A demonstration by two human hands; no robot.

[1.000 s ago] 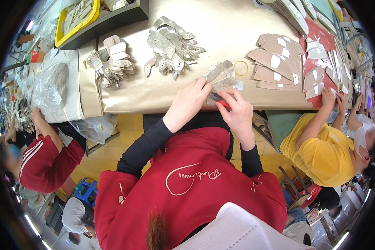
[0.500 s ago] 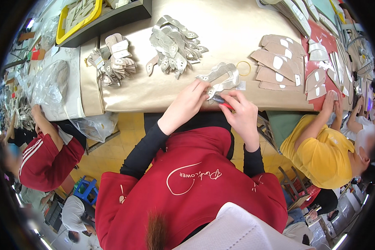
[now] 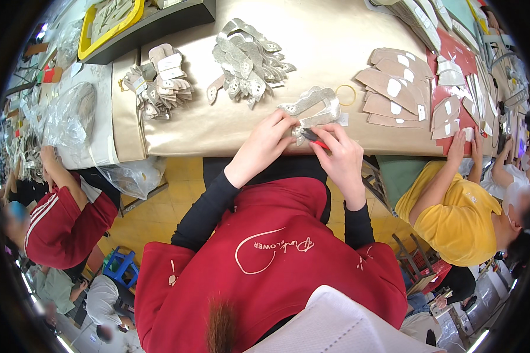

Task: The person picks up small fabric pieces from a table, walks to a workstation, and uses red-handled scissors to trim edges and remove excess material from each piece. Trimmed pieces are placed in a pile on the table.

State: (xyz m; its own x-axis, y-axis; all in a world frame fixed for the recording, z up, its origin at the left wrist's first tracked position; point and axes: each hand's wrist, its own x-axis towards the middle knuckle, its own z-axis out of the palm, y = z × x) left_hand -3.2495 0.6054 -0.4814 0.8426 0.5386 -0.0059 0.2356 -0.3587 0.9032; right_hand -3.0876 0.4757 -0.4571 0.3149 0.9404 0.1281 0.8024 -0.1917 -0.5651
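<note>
My left hand point(image 3: 264, 145) pinches the near end of a glittery silver shoe-upper piece point(image 3: 328, 110), a curved loop-shaped cutout lying at the table's near edge. In my right hand point(image 3: 344, 161) is a small hand tool point(image 3: 320, 143) with red and dark parts, its tip against the same end of the piece, close to my left fingertips. The tool's exact kind is too small to tell. Beyond my hands lies a heap of similar silver pieces point(image 3: 245, 63). A yellow ring-shaped band point(image 3: 345, 95) rests just right of the held piece.
Bundled beige pieces point(image 3: 166, 82) lie to the left, below a dark tray point(image 3: 159, 29) with a yellow basket point(image 3: 82, 36). Brown panels with white patches point(image 3: 388, 88) are spread at right. Co-workers sit on both sides, one in red point(image 3: 70, 226), one in yellow point(image 3: 447, 212).
The tool's tip has shifted slightly toward my left fingertips and the end of the silver piece. My hands stay in nearly the same place. The right co-worker's hands have moved slightly.
</note>
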